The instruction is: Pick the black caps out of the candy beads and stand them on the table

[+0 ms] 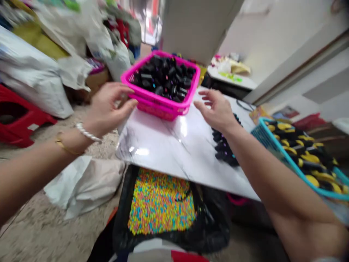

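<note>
A pink plastic basket (160, 105) full of small glossy black pieces (166, 78) stands toward the far end of a white marbled tabletop. My left hand (111, 105) is at its front left corner, thumb and fingers apart; the fingertips overlap the rim, and I cannot tell whether they touch it. On the other side, my right hand (215, 109) hovers off the basket's right corner with fingers spread and nothing in them. Under the right forearm lie rows of black pieces (225, 149) on the tabletop (169, 153), partly hidden by the arm.
Below the table's near edge, a black-lined tray (120, 222) holds many small multicoloured beads (160, 203). At right stands a turquoise basket (286, 163) of black and yellow pieces. White sacks (35, 76) and a red stool (21, 116) are at left.
</note>
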`<state>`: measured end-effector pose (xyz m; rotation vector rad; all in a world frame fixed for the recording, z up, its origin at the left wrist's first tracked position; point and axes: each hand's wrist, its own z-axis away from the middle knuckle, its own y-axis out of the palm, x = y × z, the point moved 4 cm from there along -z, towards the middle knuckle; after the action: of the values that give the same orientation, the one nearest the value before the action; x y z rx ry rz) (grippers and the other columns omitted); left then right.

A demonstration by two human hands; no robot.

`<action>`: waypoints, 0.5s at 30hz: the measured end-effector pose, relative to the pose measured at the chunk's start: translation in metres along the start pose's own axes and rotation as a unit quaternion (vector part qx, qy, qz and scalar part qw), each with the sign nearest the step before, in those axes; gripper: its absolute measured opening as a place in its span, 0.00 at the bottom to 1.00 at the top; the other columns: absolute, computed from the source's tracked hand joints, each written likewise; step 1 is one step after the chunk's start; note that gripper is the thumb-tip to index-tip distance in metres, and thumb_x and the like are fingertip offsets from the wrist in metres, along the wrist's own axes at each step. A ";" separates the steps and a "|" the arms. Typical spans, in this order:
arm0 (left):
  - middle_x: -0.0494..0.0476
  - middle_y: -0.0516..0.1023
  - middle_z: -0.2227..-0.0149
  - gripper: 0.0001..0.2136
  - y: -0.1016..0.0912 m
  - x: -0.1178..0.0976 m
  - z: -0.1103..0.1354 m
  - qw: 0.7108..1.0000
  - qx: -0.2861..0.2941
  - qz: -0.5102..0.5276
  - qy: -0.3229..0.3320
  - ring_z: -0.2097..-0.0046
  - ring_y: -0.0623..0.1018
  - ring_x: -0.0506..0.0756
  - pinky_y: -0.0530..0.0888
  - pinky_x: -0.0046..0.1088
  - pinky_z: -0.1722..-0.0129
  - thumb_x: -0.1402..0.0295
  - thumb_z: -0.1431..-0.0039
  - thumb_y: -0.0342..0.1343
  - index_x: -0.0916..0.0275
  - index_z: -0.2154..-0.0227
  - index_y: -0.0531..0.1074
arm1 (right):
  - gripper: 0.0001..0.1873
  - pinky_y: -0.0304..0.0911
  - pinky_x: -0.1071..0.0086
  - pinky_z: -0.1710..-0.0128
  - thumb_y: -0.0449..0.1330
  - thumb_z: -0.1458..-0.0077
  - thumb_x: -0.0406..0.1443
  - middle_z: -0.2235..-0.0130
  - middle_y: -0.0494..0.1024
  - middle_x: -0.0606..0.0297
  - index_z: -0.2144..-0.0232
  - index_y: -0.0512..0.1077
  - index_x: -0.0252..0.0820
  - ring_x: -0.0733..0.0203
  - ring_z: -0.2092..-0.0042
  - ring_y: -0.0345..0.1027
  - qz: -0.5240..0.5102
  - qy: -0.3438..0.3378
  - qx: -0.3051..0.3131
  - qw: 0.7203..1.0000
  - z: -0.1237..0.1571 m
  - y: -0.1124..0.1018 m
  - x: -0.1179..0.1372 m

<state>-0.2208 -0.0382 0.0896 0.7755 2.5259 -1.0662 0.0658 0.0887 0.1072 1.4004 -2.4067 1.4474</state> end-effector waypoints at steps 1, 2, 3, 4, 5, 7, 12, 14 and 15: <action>0.54 0.73 0.53 0.22 -0.002 -0.004 0.013 1.000 0.009 -0.001 -0.014 0.48 0.73 0.53 0.65 0.39 0.46 0.57 0.38 0.50 0.72 0.51 0.72 | 0.22 0.69 0.58 0.53 0.62 0.44 0.43 0.51 0.76 0.57 0.50 0.72 0.38 0.54 0.53 0.72 -0.015 0.004 0.004 1.000 0.018 -0.008 0.003; 0.52 0.73 0.55 0.21 -0.003 -0.009 0.028 0.999 0.014 -0.001 -0.038 0.52 0.74 0.50 0.66 0.38 0.48 0.58 0.36 0.49 0.70 0.49 0.70 | 0.22 0.69 0.59 0.52 0.61 0.42 0.43 0.50 0.76 0.58 0.48 0.71 0.40 0.56 0.52 0.72 -0.032 0.014 0.015 0.999 0.039 -0.016 0.008; 0.51 0.74 0.56 0.19 -0.004 -0.014 0.048 0.997 0.026 -0.012 -0.073 0.54 0.74 0.51 0.68 0.37 0.49 0.59 0.37 0.51 0.66 0.50 0.72 | 0.21 0.68 0.60 0.51 0.60 0.41 0.42 0.50 0.76 0.59 0.47 0.70 0.41 0.57 0.53 0.73 -0.046 0.028 0.027 0.998 0.063 -0.026 0.015; 0.50 0.75 0.57 0.15 -0.006 -0.018 0.072 0.994 0.027 0.000 -0.103 0.56 0.74 0.52 0.70 0.37 0.49 0.60 0.38 0.53 0.60 0.52 0.73 | 0.19 0.69 0.61 0.52 0.59 0.40 0.41 0.52 0.78 0.60 0.48 0.71 0.42 0.58 0.54 0.74 -0.057 0.044 0.047 0.996 0.090 -0.036 0.023; 0.48 0.75 0.58 0.12 -0.006 -0.020 0.099 0.989 0.040 0.022 -0.139 0.56 0.75 0.53 0.70 0.39 0.49 0.60 0.39 0.54 0.53 0.54 0.74 | 0.16 0.70 0.63 0.53 0.60 0.40 0.40 0.56 0.79 0.62 0.51 0.73 0.43 0.59 0.56 0.75 -0.061 0.061 0.075 0.993 0.122 -0.045 0.031; 0.48 0.76 0.57 0.10 0.001 -0.013 0.161 0.956 0.078 0.079 -0.271 0.55 0.76 0.56 0.72 0.42 0.48 0.57 0.40 0.54 0.45 0.55 0.73 | 0.09 0.72 0.66 0.58 0.60 0.39 0.38 0.63 0.81 0.64 0.57 0.76 0.46 0.60 0.61 0.76 -0.058 0.107 0.133 0.984 0.194 -0.055 0.043; 0.62 0.74 0.46 0.24 0.047 0.014 0.251 0.844 0.155 0.191 -0.476 0.43 0.72 0.64 0.67 0.46 0.40 0.50 0.46 0.58 0.59 0.50 0.71 | 0.21 0.63 0.52 0.42 0.62 0.43 0.41 0.44 0.72 0.53 0.47 0.71 0.44 0.48 0.43 0.67 0.026 0.324 -0.003 0.946 0.371 -0.049 0.040; 0.62 0.75 0.45 0.27 0.070 0.018 0.248 0.809 0.161 0.254 -0.505 0.41 0.71 0.64 0.66 0.42 0.39 0.53 0.49 0.62 0.61 0.49 0.71 | 0.32 0.68 0.57 0.47 0.62 0.43 0.43 0.41 0.70 0.52 0.38 0.61 0.43 0.50 0.43 0.68 -0.024 0.407 -0.036 0.912 0.421 -0.030 0.042; 0.61 0.77 0.48 0.26 0.081 0.020 0.242 0.772 0.154 0.306 -0.536 0.42 0.72 0.64 0.68 0.40 0.40 0.55 0.50 0.64 0.61 0.49 0.72 | 0.37 0.70 0.60 0.50 0.61 0.43 0.44 0.41 0.70 0.52 0.35 0.55 0.44 0.52 0.44 0.70 -0.055 0.430 -0.052 0.900 0.438 -0.020 0.045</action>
<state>-0.1761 -0.1604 -0.1310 0.6817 1.0424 -1.1796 0.2319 -0.2557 -0.1114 0.6252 -1.7589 1.4481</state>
